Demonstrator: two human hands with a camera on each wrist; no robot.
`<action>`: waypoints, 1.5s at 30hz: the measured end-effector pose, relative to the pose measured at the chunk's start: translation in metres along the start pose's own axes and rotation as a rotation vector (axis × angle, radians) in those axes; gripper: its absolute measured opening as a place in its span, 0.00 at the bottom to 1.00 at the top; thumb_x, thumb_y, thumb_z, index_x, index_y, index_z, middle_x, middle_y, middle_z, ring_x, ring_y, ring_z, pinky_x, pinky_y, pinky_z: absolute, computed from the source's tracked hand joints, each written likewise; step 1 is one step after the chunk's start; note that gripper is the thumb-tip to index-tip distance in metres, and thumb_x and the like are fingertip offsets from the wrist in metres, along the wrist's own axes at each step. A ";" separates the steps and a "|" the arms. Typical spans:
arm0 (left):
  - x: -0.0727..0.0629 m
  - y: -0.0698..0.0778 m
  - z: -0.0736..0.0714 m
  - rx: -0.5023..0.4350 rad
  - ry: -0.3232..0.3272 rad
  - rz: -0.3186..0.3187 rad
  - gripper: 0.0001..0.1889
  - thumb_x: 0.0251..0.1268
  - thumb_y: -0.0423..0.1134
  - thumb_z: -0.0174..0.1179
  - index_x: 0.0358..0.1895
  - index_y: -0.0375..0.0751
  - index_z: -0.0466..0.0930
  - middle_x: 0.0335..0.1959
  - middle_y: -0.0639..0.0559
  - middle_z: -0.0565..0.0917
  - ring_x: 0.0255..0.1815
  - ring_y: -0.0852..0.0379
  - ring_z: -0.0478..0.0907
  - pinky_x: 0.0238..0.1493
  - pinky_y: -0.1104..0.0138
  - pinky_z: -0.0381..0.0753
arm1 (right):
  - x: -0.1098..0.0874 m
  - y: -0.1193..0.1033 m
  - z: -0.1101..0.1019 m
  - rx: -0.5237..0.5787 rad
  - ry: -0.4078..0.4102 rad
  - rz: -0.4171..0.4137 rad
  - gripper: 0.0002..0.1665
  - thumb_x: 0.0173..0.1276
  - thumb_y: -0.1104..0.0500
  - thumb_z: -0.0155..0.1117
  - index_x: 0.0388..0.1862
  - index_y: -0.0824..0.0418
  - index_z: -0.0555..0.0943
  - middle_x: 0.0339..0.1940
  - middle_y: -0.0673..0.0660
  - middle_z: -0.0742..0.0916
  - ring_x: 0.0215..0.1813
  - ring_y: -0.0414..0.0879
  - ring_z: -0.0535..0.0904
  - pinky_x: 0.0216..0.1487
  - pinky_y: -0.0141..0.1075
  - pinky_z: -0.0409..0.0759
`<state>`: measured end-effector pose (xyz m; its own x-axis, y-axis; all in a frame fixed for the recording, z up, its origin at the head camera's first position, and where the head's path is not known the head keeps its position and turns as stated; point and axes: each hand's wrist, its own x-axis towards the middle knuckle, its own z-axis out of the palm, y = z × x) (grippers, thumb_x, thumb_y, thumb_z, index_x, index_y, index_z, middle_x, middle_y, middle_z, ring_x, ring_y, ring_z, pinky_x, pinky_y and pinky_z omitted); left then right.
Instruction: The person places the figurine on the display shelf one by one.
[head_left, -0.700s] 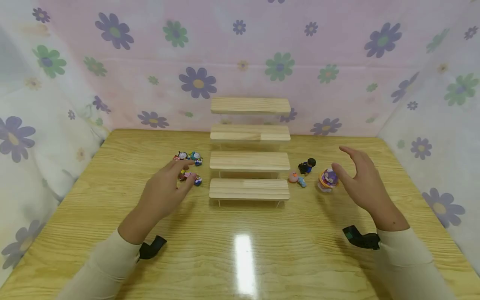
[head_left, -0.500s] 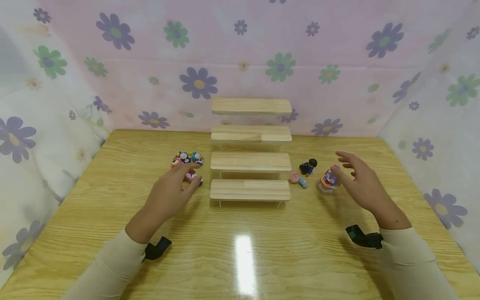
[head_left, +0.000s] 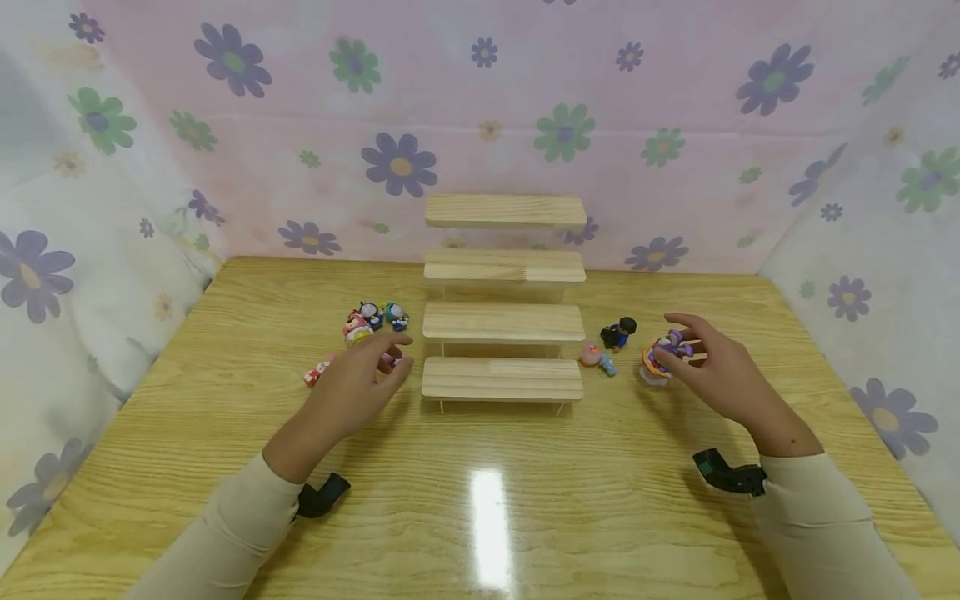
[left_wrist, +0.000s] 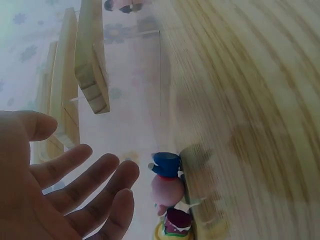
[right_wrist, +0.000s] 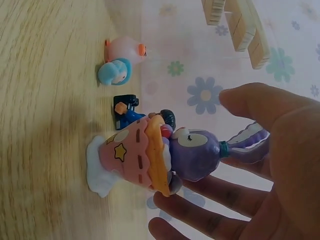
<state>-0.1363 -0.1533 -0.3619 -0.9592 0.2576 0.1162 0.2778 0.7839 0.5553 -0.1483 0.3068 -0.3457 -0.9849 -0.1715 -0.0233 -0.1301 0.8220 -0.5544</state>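
Observation:
My right hand (head_left: pixel 720 375) is at a purple rabbit figurine (right_wrist: pixel 195 155) sitting in a pink cup with an orange rim. In the right wrist view the thumb stays apart from the rabbit on one side, while relaxed fingers spread behind its ears. Over the left cluster of toys hovers my left hand (head_left: pixel 348 392), fingers loosely bent with nothing between them. Under and beside it are a pink figurine (left_wrist: pixel 167 190) with a blue part, a maroon-and-yellow one (left_wrist: pixel 177 222), a red-and-white one (head_left: pixel 317 372) and a teal-topped one (head_left: pixel 395 315). The hand partly covers this cluster.
Between the hands stands a tiered wooden shelf (head_left: pixel 502 379) on clear supports. Right of it lie a seated dark-haired figure (head_left: pixel 618 333), a round pink toy (head_left: pixel 590 355) and a light-blue one (head_left: pixel 608 365). Flowered cloth (head_left: pixel 465 100) hangs behind the wooden table (head_left: pixel 420 517).
My left hand has shifted slightly right and down, uncovering the red-and-white figurine. The right hand has moved left and lower, its fingers now reaching around behind the rabbit's ears.

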 end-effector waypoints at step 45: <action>0.026 -0.027 0.020 -0.595 -0.468 0.043 0.36 0.63 0.43 0.70 0.70 0.47 0.61 0.43 0.46 0.75 0.40 0.54 0.73 0.43 0.64 0.76 | 0.009 0.024 0.018 0.011 0.016 -0.001 0.38 0.72 0.43 0.64 0.72 0.62 0.68 0.47 0.67 0.83 0.40 0.52 0.78 0.31 0.34 0.76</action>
<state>-0.1675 -0.1561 -0.3902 -0.7894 0.5977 -0.1403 0.1122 0.3651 0.9242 -0.1584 0.3150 -0.3736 -0.9865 -0.1635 -0.0098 -0.1296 0.8157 -0.5638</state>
